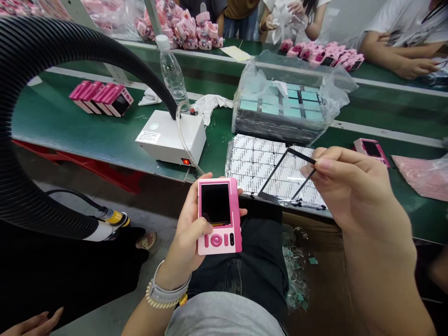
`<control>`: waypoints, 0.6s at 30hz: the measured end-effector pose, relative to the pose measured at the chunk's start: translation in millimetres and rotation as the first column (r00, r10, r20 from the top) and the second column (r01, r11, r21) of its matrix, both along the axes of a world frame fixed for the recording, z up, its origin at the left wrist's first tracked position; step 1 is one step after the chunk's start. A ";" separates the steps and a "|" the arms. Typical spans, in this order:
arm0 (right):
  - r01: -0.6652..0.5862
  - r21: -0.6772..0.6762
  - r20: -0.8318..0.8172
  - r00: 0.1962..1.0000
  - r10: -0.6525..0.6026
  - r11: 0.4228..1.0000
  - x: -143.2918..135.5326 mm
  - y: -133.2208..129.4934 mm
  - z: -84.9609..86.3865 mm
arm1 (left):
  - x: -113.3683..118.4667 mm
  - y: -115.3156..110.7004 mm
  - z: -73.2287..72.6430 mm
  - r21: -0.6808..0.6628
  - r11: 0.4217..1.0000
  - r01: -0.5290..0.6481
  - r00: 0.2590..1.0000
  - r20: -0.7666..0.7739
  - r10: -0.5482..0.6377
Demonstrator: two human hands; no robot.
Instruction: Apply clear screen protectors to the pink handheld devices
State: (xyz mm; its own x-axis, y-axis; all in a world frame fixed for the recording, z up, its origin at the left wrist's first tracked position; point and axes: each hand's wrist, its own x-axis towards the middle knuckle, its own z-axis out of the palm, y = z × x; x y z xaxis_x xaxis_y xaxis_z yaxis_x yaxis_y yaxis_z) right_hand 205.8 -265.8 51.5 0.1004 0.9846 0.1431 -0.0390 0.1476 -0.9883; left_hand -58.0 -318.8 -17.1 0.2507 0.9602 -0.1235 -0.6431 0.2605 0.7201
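Observation:
My left hand (191,235) is closed around a pink toy camera (220,240), its dark screen and buttons facing up at me. The thumb rests just below the screen's lower left corner. In a pinch of thumb and forefinger, my right hand (353,186) holds a clear screen cover (285,175) with a black border by its upper right corner. The cover is tilted and apart from the camera, up and to its right. Behind the cover lies a sheet of white printed squares (243,158) at the bench edge.
A black ribbed hose (45,51) arches over the left side, above a grey box (171,135) with a lit red switch. Beyond stand a plastic bottle (172,70), several pink cameras (101,98) and a bagged stack of teal-filmed panels (280,105). Co-workers (402,42) are across the bench.

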 end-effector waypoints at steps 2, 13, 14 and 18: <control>0.010 0.003 -0.006 1.000 -0.010 1.000 -1.0 -0.5 1.0 | -0.7 -0.2 -1.2 -0.008 1.000 -0.001 1.000 0.008 0.001; 0.028 0.016 -0.006 1.000 -0.028 0.999 -2.9 -2.1 6.4 | -1.9 -0.8 4.0 -0.083 0.997 0.008 1.000 -0.002 -0.009; 0.015 0.022 -0.009 1.000 -0.015 1.000 -4.2 -2.2 7.1 | -1.9 -0.8 3.8 -0.088 0.996 0.009 1.000 0.002 -0.008; -0.047 0.015 -0.014 0.999 0.047 0.999 -19.4 -2.0 10.2 | -1.9 -1.0 3.4 -0.089 0.996 -0.005 1.000 0.016 0.007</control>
State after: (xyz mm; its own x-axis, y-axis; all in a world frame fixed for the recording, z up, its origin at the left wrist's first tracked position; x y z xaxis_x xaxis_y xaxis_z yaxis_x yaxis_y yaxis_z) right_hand 186.5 -267.7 61.7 0.0566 0.9861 0.1561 -0.0607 0.1594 -0.9853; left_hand -59.9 -319.7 -13.7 0.2475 0.9470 -0.2048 -0.6561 0.3193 0.6838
